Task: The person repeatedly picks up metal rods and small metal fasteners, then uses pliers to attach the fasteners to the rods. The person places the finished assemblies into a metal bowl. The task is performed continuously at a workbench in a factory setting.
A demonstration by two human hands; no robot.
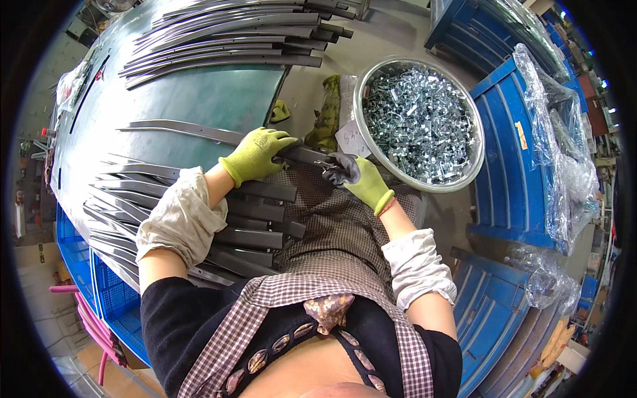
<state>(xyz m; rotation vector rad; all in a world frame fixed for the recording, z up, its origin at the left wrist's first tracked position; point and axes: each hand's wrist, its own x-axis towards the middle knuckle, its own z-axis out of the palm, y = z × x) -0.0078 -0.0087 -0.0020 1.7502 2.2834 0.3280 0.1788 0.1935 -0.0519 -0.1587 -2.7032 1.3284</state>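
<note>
A long dark grey metal strip (179, 127) lies across the green tabletop, its right end reaching past the edge above my lap. My left hand (255, 158), in a yellow-green glove, is closed round this strip near its right end. At the strip's tip, my right hand (363, 184) pinches a small shiny metal clip (323, 164); its glove is yellow-green with blackened fingertips. The fingers partly cover the clip, so I cannot tell whether it sits on the strip. To the right stands a round metal basin (472, 159) full of small shiny metal clips (418, 123).
More dark strips (232, 50) lie at the table's (179, 99) far side. Another pile of strips (252, 215) sticks out beneath my left forearm. Blue metal bins (507, 152) with clear plastic wrap (564, 159) stand at right. A blue plastic crate (119, 285) is at lower left.
</note>
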